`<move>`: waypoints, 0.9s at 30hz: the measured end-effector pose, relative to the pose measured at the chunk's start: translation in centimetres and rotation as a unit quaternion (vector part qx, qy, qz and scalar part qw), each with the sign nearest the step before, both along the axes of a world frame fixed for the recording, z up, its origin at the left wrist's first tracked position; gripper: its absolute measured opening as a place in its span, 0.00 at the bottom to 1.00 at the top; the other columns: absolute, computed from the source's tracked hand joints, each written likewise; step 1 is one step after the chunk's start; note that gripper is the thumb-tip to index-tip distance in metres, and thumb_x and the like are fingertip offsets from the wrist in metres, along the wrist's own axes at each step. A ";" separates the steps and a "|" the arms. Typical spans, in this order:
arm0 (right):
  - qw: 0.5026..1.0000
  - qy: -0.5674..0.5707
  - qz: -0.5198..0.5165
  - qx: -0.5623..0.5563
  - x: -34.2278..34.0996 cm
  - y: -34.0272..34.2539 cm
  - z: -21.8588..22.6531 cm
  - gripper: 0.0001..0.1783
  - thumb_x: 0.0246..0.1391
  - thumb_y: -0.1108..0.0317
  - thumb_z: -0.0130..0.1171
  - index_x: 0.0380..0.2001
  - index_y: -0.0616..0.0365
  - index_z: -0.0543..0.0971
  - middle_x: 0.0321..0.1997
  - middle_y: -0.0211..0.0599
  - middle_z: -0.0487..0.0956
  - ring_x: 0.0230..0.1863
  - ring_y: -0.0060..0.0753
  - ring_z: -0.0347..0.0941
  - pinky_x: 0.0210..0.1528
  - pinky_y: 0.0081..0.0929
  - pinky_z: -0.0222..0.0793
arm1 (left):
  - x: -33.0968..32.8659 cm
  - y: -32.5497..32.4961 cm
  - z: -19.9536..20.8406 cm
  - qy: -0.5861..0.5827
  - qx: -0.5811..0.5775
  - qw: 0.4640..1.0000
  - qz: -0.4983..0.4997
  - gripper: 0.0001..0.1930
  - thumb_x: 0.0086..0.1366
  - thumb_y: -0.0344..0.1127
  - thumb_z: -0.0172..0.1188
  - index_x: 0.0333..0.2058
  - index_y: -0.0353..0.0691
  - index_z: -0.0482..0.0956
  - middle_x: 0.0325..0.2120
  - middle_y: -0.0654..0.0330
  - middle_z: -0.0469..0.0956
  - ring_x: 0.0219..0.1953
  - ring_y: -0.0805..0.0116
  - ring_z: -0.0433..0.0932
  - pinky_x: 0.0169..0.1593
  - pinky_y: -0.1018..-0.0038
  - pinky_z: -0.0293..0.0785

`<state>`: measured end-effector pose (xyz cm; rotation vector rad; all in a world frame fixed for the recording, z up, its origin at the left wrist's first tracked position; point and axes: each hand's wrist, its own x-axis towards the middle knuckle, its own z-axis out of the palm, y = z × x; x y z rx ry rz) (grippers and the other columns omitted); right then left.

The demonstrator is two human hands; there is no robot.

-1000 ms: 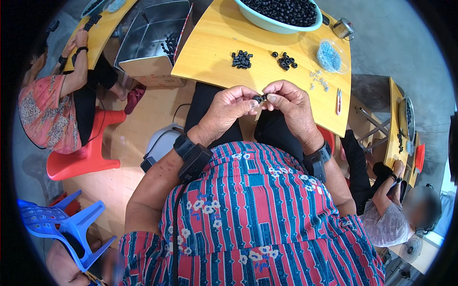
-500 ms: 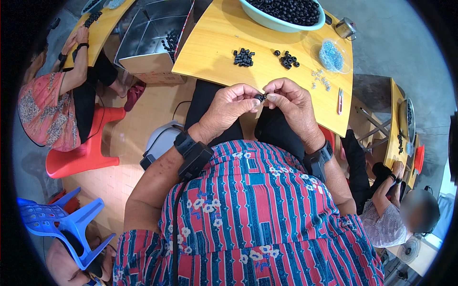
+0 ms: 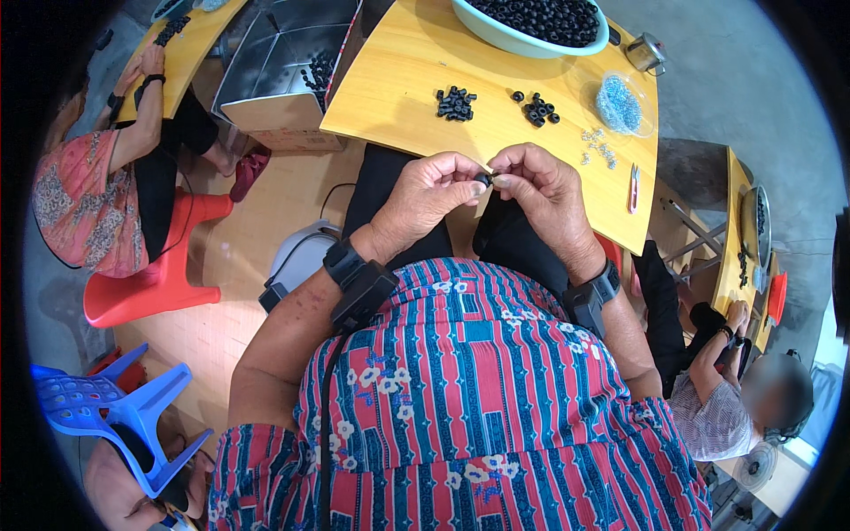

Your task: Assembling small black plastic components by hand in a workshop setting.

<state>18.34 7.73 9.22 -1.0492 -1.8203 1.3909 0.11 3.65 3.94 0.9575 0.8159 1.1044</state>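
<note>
Just past the table's near edge, my left hand [image 3: 429, 195] pinches a small round black part [image 3: 483, 179] between thumb and forefinger. Against it, my right hand [image 3: 542, 193] is closed in a pinch too; whatever its fingertips hold is too small and covered to name. Beyond my hands, a cluster of black cylindrical pieces [image 3: 456, 104] lies on the yellow table [image 3: 398, 84]. To its right is a looser group of black ring-like pieces [image 3: 538, 110]. Tiny clear or silvery pieces [image 3: 598, 147] are scattered farther right, near small red-handled snips [image 3: 634, 189].
A pale green basin [image 3: 522, 40] full of black pieces stands at the table's far side. Right of it are a metal cup [image 3: 645, 53] and a clear tub of bluish bits [image 3: 618, 104]. An open box [image 3: 274, 115] is left of the table. Other people sit at tables on both sides.
My hands stay pinched together at almost the same spot, with only slight finger movement. The table and its contents sit slightly farther right in the picture.
</note>
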 end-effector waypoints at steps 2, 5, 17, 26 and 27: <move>1.000 -0.009 -0.005 0.011 -0.1 -0.1 0.0 0.08 0.51 0.81 0.56 0.36 0.63 0.76 0.29 0.31 0.77 0.31 0.19 0.73 0.35 0.18 0.71 | 0.0 0.0 0.0 -0.004 0.005 1.000 0.002 0.09 0.63 0.29 0.57 0.41 0.34 0.75 0.34 0.63 0.77 0.34 0.78 0.76 0.41 0.80 0.73; 0.995 -0.052 -0.006 0.081 -0.2 -0.2 0.1 0.08 0.49 0.81 0.58 0.35 0.63 0.76 0.29 0.32 0.77 0.31 0.20 0.75 0.34 0.19 0.71 | 0.1 0.0 0.1 0.001 0.009 1.000 0.005 0.09 0.63 0.29 0.58 0.41 0.33 0.76 0.34 0.63 0.77 0.34 0.78 0.76 0.41 0.80 0.73; 0.989 0.109 -0.069 -0.074 -0.5 -0.4 -1.1 0.06 0.50 0.82 0.57 0.34 0.66 0.79 0.30 0.32 0.79 0.32 0.19 0.73 0.36 0.17 0.71 | 0.2 0.0 0.6 -0.012 -0.010 1.000 0.002 0.09 0.65 0.31 0.55 0.40 0.33 0.75 0.35 0.59 0.78 0.35 0.77 0.75 0.43 0.81 0.71; 0.964 0.185 -0.089 -0.170 -0.7 -0.8 -2.1 0.06 0.52 0.81 0.56 0.34 0.67 0.79 0.30 0.34 0.79 0.31 0.21 0.73 0.38 0.18 0.71 | 0.2 -0.1 1.0 -0.019 -0.018 1.000 0.008 0.08 0.65 0.31 0.54 0.40 0.33 0.75 0.34 0.59 0.79 0.36 0.76 0.76 0.43 0.81 0.72; 0.957 0.196 -0.094 -0.192 -0.7 -0.8 -2.3 0.06 0.53 0.81 0.55 0.34 0.66 0.79 0.30 0.34 0.79 0.31 0.22 0.73 0.38 0.19 0.71 | 0.2 -0.1 0.9 -0.019 -0.018 1.000 0.008 0.08 0.65 0.31 0.54 0.40 0.33 0.75 0.34 0.59 0.79 0.36 0.76 0.76 0.43 0.81 0.72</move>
